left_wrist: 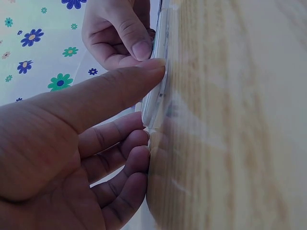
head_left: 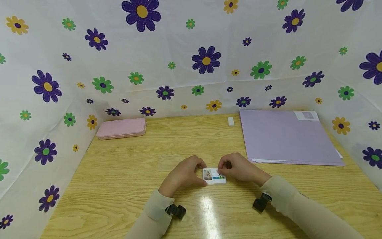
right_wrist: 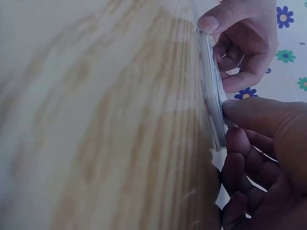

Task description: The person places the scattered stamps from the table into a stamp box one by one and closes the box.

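A small flat white case lies on the table, its top printed with a statue-like figure and a blue-green band. My left hand grips its left end, thumb at the near edge and fingers at the far edge. Over the right part of the top, my right hand pinches a thin pale piece between thumb and index finger. What that piece is, a sticker or a card edge, is too small to tell. In the left wrist view the case shows edge-on.
Left of the hands lies a thin clear plate. Farther back are a pink pencil case, a white eraser-like block and a large lilac folder with papers. A flowered cloth encloses the wooden table's back and sides.
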A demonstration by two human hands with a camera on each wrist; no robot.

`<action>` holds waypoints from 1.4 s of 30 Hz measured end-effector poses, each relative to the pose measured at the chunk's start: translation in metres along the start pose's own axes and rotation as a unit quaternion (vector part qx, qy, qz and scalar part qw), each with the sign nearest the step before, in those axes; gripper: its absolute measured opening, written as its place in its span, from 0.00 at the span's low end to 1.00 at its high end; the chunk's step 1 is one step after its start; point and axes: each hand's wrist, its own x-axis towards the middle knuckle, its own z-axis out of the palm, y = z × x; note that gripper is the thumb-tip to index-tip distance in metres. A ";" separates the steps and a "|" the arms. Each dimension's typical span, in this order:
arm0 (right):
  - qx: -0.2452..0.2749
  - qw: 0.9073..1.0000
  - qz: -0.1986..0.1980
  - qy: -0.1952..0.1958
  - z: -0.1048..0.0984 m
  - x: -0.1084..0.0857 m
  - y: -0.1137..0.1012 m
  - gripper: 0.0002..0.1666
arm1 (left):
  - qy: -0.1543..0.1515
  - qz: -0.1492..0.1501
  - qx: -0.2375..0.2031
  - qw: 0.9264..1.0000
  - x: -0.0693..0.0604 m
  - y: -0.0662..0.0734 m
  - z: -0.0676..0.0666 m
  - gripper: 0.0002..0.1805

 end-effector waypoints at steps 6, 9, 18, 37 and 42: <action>-0.003 1.000 -0.002 0.009 0.001 0.000 0.000 0.04 | 0.000 0.000 0.003 1.000 0.000 0.000 0.001 0.27; -0.006 1.000 -0.004 0.011 0.001 0.000 0.000 0.03 | -0.001 0.000 0.004 1.000 0.001 0.000 0.001 0.27; 0.007 1.000 -0.006 0.002 -0.001 -0.002 0.001 0.03 | 0.001 -0.005 0.008 1.000 -0.002 0.001 0.000 0.27; 0.011 1.000 -0.006 0.018 -0.009 0.013 -0.009 0.03 | -0.017 0.007 -0.028 0.999 -0.006 0.001 -0.010 0.25; 0.014 1.000 -0.009 0.024 -0.009 0.018 -0.015 0.06 | 0.000 0.014 -0.038 0.999 -0.009 0.001 -0.016 0.23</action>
